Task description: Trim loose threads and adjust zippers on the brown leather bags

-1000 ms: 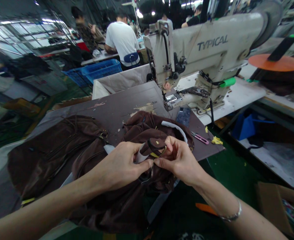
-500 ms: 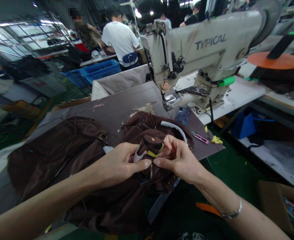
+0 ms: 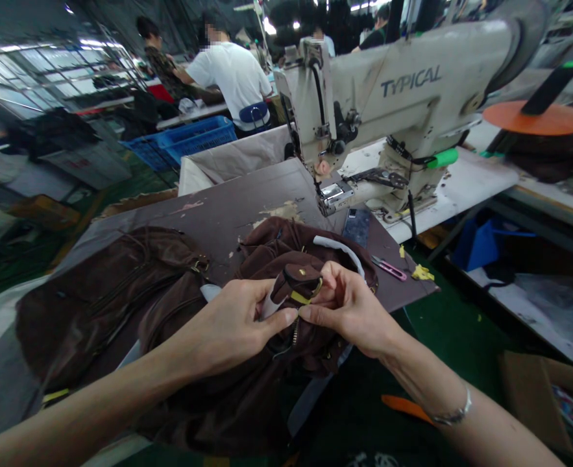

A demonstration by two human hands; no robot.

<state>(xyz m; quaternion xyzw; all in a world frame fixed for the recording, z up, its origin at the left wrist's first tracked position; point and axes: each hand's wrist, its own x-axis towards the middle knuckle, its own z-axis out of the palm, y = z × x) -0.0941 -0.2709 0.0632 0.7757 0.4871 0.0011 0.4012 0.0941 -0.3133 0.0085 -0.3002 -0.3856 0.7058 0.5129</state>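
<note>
Dark brown fabric, a bag by its look, (image 3: 276,259) lies bunched on the board in front of me. My left hand (image 3: 247,318) is closed on the edge of a folded brown piece, its thumb beside a metal zipper (image 3: 295,331). From the other side my right hand (image 3: 347,305) pinches the same piece, thumb tip almost meeting the left thumb just above the zipper teeth. A yellow strip (image 3: 300,298) shows between the hands, and pale lining is at the left fingers. Some fingertips are hidden behind the fabric.
A sewing machine (image 3: 413,78) stands beyond the board (image 3: 228,188). Thread snips (image 3: 389,268), yellow scraps (image 3: 423,272) and a phone-like dark object (image 3: 355,227) lie at right. Another brown bag piece (image 3: 106,298) lies at left. Blue crates (image 3: 196,137) and co-workers (image 3: 232,74) are behind.
Both hands keep their grip near the zipper. The folded piece has shifted very slightly right and the left hand has turned a little. In the background, a co-worker's arm has reached left.
</note>
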